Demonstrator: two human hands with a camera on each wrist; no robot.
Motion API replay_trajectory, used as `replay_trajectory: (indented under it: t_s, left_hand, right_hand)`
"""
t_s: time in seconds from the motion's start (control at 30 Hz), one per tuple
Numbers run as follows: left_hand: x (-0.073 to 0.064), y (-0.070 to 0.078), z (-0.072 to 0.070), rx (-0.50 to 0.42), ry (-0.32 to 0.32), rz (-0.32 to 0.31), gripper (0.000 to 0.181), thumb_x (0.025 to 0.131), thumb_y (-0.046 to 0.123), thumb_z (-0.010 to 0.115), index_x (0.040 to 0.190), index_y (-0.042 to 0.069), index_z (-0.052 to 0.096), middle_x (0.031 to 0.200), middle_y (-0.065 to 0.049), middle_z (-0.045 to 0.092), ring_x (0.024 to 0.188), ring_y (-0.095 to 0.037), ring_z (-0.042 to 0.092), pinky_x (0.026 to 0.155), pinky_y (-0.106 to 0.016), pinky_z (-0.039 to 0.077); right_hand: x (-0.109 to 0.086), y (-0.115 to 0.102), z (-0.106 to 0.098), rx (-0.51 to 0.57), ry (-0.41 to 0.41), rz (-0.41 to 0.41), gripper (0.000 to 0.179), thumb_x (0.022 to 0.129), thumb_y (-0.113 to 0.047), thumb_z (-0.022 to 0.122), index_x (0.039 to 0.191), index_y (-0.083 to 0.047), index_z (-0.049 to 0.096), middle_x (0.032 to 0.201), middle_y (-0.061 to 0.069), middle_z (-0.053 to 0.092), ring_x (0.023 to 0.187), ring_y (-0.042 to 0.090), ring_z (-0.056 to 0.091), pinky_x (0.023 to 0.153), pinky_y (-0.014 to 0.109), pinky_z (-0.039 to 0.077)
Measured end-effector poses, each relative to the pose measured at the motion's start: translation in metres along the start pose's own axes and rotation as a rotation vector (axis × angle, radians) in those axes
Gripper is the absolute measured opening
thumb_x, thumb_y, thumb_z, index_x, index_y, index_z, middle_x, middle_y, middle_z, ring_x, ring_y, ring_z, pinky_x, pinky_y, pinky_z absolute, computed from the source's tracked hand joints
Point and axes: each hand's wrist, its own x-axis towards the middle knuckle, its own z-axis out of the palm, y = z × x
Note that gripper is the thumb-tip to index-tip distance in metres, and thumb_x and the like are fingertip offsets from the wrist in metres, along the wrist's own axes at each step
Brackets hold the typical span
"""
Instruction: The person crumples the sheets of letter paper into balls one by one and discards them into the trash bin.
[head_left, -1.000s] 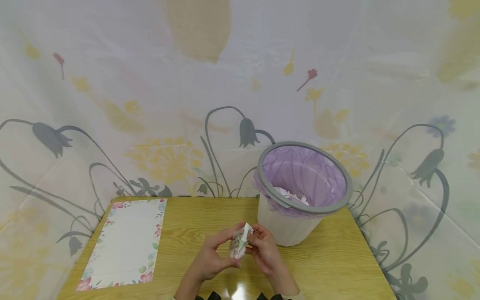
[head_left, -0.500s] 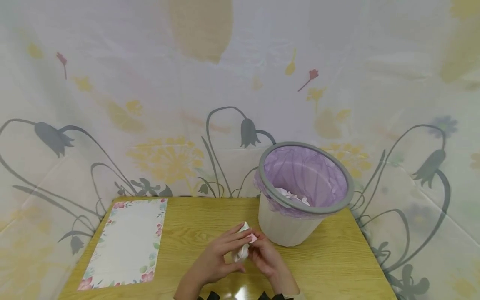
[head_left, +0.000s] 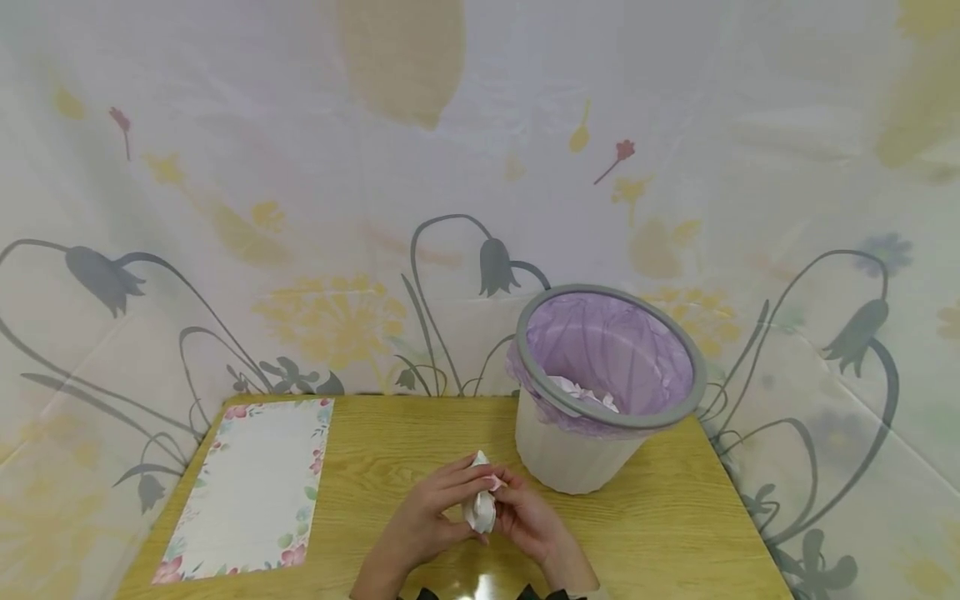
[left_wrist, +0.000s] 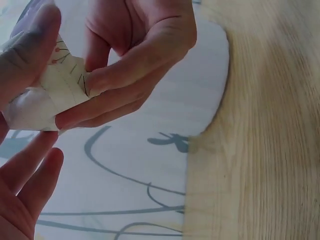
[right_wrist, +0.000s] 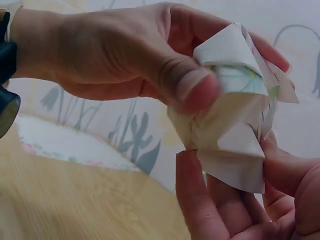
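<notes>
A crumpled, folded piece of white paper [head_left: 483, 510] with printed floral lines is held up between both hands, above the table's front. My left hand [head_left: 427, 521] grips it from the left, fingers laid over the top and thumb below in the head view. On the other side my right hand [head_left: 534, 527] pinches the paper between thumb and fingers. Creases and green and yellow print on the paper [right_wrist: 227, 115] show close up in the right wrist view. In the left wrist view the left thumb covers part of the paper [left_wrist: 57, 95].
A white bin [head_left: 566, 454] with a grey rim and purple liner [head_left: 622, 342] stands right of the hands, white paper scraps [head_left: 585, 392] inside. A flower-bordered sheet [head_left: 247, 492] lies on the left of the wooden table [head_left: 367, 442]. Behind hangs a floral cloth [head_left: 480, 150].
The left fingers have come over the top of the paper, which now looks more compact. Both hands have shifted slightly left. The bin and the sheet stay put.
</notes>
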Motion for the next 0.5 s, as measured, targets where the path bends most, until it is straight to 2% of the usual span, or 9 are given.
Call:
replay_trajectory:
  t_s: [0.1,0.2,0.33,0.5]
  left_hand:
    - [-0.001,-0.001,0.001,-0.013,0.036,0.001,0.06,0.067,0.001,0.09,0.122,0.002,0.069,0.126,-0.015,0.067,0.123,-0.04,0.056,0.102,-0.042,0.047]
    - [0.0,-0.003,0.003,-0.014,0.079,-0.012,0.048,0.069,-0.007,0.086,0.115,0.001,0.073,0.118,-0.015,0.07,0.116,-0.04,0.061,0.098,-0.039,0.049]
    - [0.002,-0.007,0.007,-0.024,0.167,-0.014,0.039,0.068,-0.013,0.083,0.104,0.0,0.075,0.108,-0.017,0.073,0.106,-0.041,0.066,0.093,-0.036,0.053]
    - [0.005,-0.008,0.015,-0.094,0.296,-0.067,0.034,0.064,-0.019,0.082,0.095,-0.006,0.075,0.1,-0.022,0.073,0.096,-0.04,0.07,0.085,-0.027,0.055]
  right_hand:
    - [0.001,0.003,0.002,0.014,0.042,0.007,0.036,0.105,0.001,0.035,0.102,-0.021,0.065,0.104,-0.004,0.068,0.095,0.01,0.065,0.082,0.028,0.054]
    - [0.003,0.008,0.007,0.026,0.1,-0.022,0.037,0.103,0.003,0.037,0.096,-0.021,0.064,0.102,-0.004,0.067,0.089,0.01,0.063,0.077,0.026,0.051]
    - [0.006,0.015,0.016,0.024,0.203,-0.116,0.037,0.099,0.01,0.04,0.087,-0.02,0.059,0.095,-0.003,0.065,0.075,0.006,0.06,0.066,0.017,0.047]
    - [0.011,0.021,0.023,-0.034,0.353,-0.236,0.034,0.095,0.014,0.045,0.086,-0.017,0.056,0.086,-0.004,0.065,0.072,0.003,0.062,0.063,0.013,0.049]
